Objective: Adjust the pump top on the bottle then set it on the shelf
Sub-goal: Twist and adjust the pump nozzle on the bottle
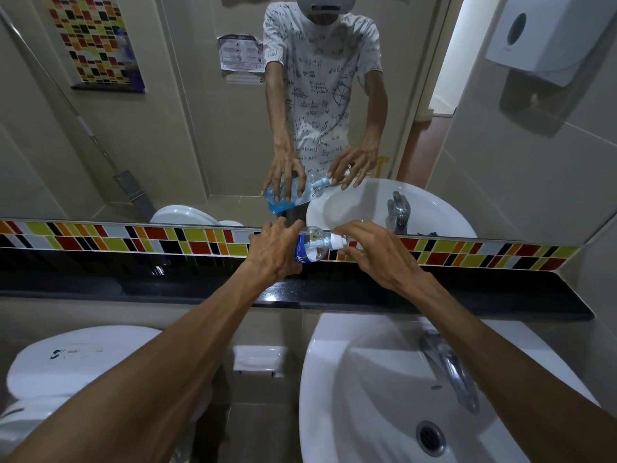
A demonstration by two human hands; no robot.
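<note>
A clear plastic bottle [312, 243] with a blue label and blue liquid lies tilted on its side above the black shelf [467, 295]. My left hand [273, 252] wraps around its body. Its white pump top [340, 241] points right. My right hand [374, 253] has its fingertips on the pump top. The mirror [167, 128] behind shows the same grip, with the blue liquid pooled at the bottle's base.
A white sink [350, 396] with a chrome tap [447, 365] sits below the shelf on the right. A white toilet tank [66, 362] is lower left. Coloured tiles [133, 238] run along the wall. A paper dispenser [547, 38] hangs upper right.
</note>
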